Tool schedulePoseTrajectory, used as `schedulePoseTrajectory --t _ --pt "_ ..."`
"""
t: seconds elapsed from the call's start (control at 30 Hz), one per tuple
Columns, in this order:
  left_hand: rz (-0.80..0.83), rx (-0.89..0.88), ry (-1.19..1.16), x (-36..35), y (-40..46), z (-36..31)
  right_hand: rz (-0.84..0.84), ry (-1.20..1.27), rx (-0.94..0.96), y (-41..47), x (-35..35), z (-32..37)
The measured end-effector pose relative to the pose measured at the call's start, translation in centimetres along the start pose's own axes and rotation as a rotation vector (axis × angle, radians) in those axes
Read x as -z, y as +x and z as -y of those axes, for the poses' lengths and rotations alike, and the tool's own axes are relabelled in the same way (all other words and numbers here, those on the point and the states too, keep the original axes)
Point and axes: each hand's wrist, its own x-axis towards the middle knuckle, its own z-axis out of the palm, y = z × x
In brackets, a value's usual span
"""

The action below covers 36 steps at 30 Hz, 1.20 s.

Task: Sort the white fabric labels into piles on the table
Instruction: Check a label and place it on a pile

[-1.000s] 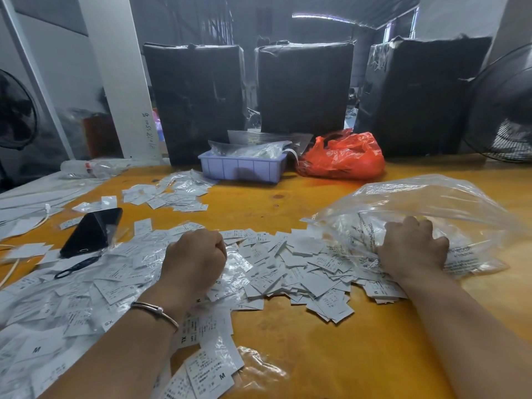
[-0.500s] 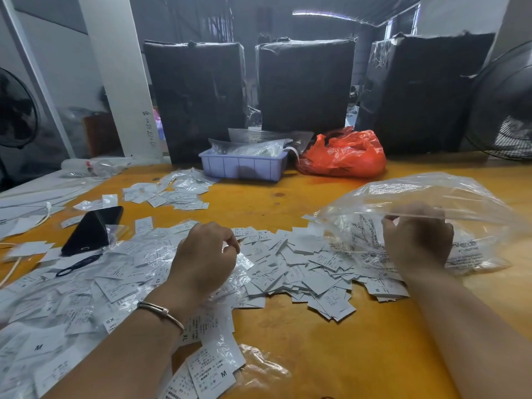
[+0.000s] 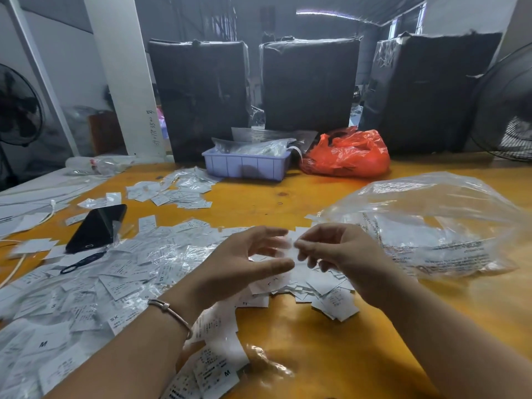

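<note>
White fabric labels lie all over the yellow table (image 3: 316, 355): a heap (image 3: 331, 298) under my hands, a wide spread (image 3: 86, 286) to the left, and a small pile (image 3: 178, 191) farther back. Both hands hover above the heap, close together. My right hand (image 3: 342, 254) pinches a blurred white label (image 3: 290, 245) at its fingertips. Just left of that label is my left hand (image 3: 241, 263), its fingers and thumb stretched toward it. A big clear plastic bag (image 3: 431, 223) with a few labels inside lies to the right.
A black phone (image 3: 98, 226) and a dark loop-shaped tool (image 3: 83, 262) lie among the labels on the left. At the back stand a blue tray (image 3: 247, 167), a red plastic bag (image 3: 348, 155) and black wrapped boxes (image 3: 198, 96). A fan (image 3: 509, 110) stands at the far right.
Both hands lifted off the table and came together over the heap. My right hand left the plastic bag and now pinches a label; my left fist has opened.
</note>
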Motion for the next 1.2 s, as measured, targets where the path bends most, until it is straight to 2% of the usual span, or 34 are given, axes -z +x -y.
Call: schedulePoseTrajectory --t 0.07,0.17,0.23,0.3,0.37,0.5,0.67,0.73,0.87,1.0,1.2 --pt "0.027 -0.01 -0.058 -0.2 0.0 -0.2 0.03 -0.02 0.038 -0.3 -0.7 0.0" --pt "-0.035 -0.03 -0.072 -0.2 -0.1 -0.4 -0.008 -0.154 0.082 -0.4 -0.8 0.4" --pt "-0.091 -0.023 -0.085 0.0 -0.1 -0.3 -0.061 -0.517 0.136 -0.4 -0.1 0.7" --pt "-0.132 -0.008 -0.095 0.2 0.0 -0.1 -0.031 -0.948 0.108 -0.6 0.6 1.1" --pt "-0.165 0.003 -0.082 0.3 0.0 0.2 0.031 -1.176 0.053 -0.8 0.9 1.3" --pt "-0.192 0.02 -0.116 0.5 0.1 0.5 0.063 -1.24 0.036 -0.8 0.8 0.9" --pt "-0.134 0.015 -0.228 0.7 0.0 0.2 0.026 -1.161 0.06 -0.7 1.0 0.9" --pt "-0.117 0.01 -0.25 0.8 0.0 0.0 -0.045 -1.088 0.107 -0.6 1.1 1.1" --pt "-0.103 0.018 -0.259 0.9 -0.1 -0.1 -0.294 -0.584 0.267 -0.4 1.3 1.9" --pt "-0.125 0.022 -0.255 0.8 -0.1 0.0 -0.352 -0.013 0.111 -0.2 1.9 2.2" --pt "-0.206 0.002 -0.242 1.0 0.0 0.0 -0.314 0.263 0.011 -0.2 2.5 2.3"
